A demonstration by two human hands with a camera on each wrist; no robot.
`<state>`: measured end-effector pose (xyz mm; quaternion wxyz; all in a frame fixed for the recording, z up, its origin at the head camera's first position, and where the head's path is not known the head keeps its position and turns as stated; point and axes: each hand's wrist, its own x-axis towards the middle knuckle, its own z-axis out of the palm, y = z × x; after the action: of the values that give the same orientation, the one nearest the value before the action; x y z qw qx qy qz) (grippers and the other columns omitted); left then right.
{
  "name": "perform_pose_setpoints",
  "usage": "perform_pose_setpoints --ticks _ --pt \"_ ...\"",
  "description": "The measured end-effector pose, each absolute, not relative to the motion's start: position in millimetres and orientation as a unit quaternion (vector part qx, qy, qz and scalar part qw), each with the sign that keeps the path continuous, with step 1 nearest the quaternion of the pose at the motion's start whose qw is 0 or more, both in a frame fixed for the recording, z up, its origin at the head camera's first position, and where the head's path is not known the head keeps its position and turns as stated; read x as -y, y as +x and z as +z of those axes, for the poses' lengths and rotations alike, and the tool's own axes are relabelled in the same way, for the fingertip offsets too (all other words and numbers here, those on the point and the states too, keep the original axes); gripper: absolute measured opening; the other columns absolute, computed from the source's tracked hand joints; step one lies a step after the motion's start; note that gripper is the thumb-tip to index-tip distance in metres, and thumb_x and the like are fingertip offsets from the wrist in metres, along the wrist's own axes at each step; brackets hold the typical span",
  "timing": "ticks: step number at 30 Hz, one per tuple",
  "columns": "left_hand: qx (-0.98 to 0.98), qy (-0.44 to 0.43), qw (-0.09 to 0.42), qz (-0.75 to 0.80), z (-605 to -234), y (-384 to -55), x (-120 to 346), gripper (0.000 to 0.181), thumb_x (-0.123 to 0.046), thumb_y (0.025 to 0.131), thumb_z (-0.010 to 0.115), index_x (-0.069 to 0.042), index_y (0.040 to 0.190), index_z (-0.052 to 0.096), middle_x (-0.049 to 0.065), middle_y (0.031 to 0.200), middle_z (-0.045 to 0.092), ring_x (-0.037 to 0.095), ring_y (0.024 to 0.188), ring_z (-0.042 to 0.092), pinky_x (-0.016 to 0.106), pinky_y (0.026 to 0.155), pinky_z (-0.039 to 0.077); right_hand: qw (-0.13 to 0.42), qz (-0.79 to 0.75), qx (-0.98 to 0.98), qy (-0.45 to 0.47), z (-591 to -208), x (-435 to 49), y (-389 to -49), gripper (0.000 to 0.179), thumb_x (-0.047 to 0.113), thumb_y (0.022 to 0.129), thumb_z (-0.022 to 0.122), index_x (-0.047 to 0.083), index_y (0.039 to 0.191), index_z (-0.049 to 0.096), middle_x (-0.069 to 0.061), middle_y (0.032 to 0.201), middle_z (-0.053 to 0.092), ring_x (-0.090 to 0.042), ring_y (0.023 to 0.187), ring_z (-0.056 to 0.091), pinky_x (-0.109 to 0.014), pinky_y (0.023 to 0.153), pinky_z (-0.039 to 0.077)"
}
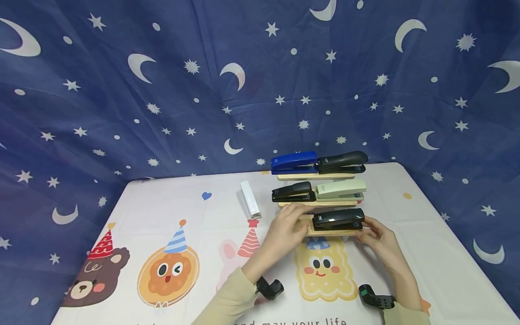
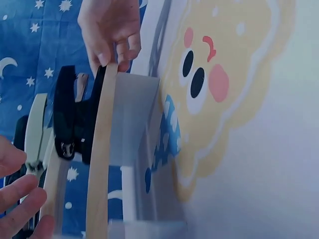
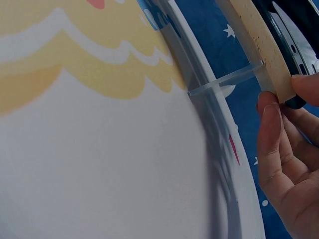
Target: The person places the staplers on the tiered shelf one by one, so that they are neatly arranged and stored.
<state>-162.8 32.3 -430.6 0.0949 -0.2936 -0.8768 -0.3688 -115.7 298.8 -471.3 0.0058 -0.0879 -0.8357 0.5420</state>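
Note:
A black stapler [image 1: 339, 218] lies on the right part of the lowest wooden shelf [image 1: 331, 233] of a tiered stand. My right hand [image 1: 379, 239] pinches the stapler's right end at the shelf's end, with thumb and fingertips around it. In the right wrist view, those fingers also touch the wood [image 3: 266, 47]. Over the shelf's left end is my left hand [image 1: 287, 228]. Its fingers [image 2: 22, 209] look spread and loose in the left wrist view, holding nothing. Whether they touch the shelf is unclear.
Behind, the middle shelf bears a small black stapler [image 1: 293, 192] and a pale green one [image 1: 340, 189]. The top shelf bears a blue stapler [image 1: 294, 162] and another black one [image 1: 342, 162]. A white stapler [image 1: 249, 200] lies left of the stand. Clear supports [image 2: 134, 119] hold the lowest shelf.

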Motion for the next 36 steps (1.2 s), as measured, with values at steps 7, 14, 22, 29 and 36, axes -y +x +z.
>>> perform_pose_setpoints --ticks 7,14,22,29,36 --pt "0.870 -0.258 0.117 -0.403 -432.0 -160.2 -9.8 0.040 -0.010 0.084 0.066 -0.017 0.123 0.064 0.000 0.120 0.065 0.018 0.114 0.059 0.036 0.096 0.049 0.003 0.528 0.844 -0.094 -471.1 -298.2 -116.3 0.058 0.010 0.090 0.060 -0.006 0.141 0.038 -0.011 0.104 0.068 0.001 0.082 0.065 -0.014 0.074 0.051" --pt "0.865 -0.230 0.146 -0.421 -438.4 -163.8 11.9 0.038 -0.006 0.085 0.065 -0.014 0.122 0.064 0.000 0.116 0.066 0.017 0.105 0.061 0.035 0.089 0.051 0.008 0.530 0.843 -0.092 -471.4 -298.2 -115.3 0.058 0.010 0.090 0.061 -0.006 0.141 0.038 -0.013 0.108 0.066 0.002 0.082 0.065 -0.014 0.074 0.051" --pt "0.861 -0.174 0.173 -0.445 -445.5 -175.2 37.2 0.037 -0.004 0.084 0.065 -0.014 0.119 0.065 0.001 0.109 0.067 0.019 0.100 0.061 0.035 0.082 0.052 0.010 0.534 0.841 -0.088 -471.5 -297.3 -115.0 0.060 0.009 0.090 0.060 -0.007 0.142 0.036 -0.025 0.120 0.059 0.004 0.083 0.063 -0.014 0.074 0.052" --pt "0.860 -0.129 0.169 -0.464 -456.2 -194.1 51.9 0.037 -0.002 0.084 0.063 -0.009 0.120 0.064 0.012 0.108 0.066 0.025 0.101 0.059 0.041 0.087 0.051 0.016 0.538 0.839 -0.080 -471.1 -298.5 -115.3 0.059 0.010 0.090 0.062 -0.008 0.141 0.037 -0.011 0.111 0.064 0.005 0.083 0.063 -0.013 0.075 0.052" --pt "0.860 -0.051 0.162 -0.481 -467.3 -209.0 54.8 0.047 0.000 0.081 0.064 -0.008 0.127 0.059 0.013 0.116 0.062 0.028 0.106 0.058 0.041 0.087 0.050 0.016 0.542 0.836 -0.080 -472.4 -298.0 -114.5 0.060 0.009 0.090 0.061 -0.010 0.141 0.036 -0.012 0.109 0.065 0.006 0.082 0.062 -0.013 0.074 0.051"
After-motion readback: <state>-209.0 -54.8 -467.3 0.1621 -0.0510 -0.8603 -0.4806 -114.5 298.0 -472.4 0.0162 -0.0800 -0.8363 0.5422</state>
